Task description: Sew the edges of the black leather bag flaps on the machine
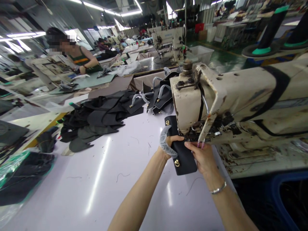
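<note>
A black bag panel lies under the head of the sewing machine, partly hidden by it. Gold fittings join a curved handle to the panel, and clear plastic wraps that handle. My left hand reaches in by the handle and grips the panel near the needle area, fingers closed. On the panel's right edge, my right hand is closed, thumb and forefinger pinching it. A slim pinkish tool shows at the right hand's fingers; its kind is unclear.
Black cut pieces are heaped on the white table, with several handled bag panels behind. A plastic-wrapped black bundle sits at left. Thread cones stand at upper right. Across the room, a person works at another table.
</note>
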A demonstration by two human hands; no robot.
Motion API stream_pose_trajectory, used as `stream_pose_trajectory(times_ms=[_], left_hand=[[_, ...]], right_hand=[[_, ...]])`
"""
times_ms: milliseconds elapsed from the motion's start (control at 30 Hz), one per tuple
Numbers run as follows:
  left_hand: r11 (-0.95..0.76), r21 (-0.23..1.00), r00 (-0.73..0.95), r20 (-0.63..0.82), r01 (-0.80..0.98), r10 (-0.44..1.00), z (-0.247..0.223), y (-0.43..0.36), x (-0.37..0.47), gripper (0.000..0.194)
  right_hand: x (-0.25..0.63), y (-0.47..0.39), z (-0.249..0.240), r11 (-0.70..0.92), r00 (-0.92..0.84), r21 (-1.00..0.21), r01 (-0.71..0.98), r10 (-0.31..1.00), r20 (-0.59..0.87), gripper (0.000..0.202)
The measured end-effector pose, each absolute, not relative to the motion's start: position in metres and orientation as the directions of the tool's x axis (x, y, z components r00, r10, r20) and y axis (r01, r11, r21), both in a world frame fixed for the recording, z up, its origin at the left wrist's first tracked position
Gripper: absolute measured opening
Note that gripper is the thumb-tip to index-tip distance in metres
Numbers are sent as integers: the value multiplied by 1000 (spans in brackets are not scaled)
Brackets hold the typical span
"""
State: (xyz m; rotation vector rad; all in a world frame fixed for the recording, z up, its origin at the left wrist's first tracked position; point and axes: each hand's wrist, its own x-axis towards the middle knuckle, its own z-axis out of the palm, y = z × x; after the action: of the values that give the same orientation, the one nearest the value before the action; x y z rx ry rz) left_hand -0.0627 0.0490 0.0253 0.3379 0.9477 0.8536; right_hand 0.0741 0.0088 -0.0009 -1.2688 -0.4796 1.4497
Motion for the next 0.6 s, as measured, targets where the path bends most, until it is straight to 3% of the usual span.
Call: stream_pose_trajectory(times_ms=[233,367,600], left_hand=[[551,618,174,-563,-561,808,30,51,-60,67],[434,700,21,-514,-568,857,31,50,-59,80],[348,798,-106,-451,-492,886,29,50,-58,77]], right_hand=[[71,11,-1,-329,196,-830,-451,870,-452,31],[71,11,2,-317,223,-836,-447,866,-448,29],[71,11,4,-332,198,-820,-466,864,-463,32]])
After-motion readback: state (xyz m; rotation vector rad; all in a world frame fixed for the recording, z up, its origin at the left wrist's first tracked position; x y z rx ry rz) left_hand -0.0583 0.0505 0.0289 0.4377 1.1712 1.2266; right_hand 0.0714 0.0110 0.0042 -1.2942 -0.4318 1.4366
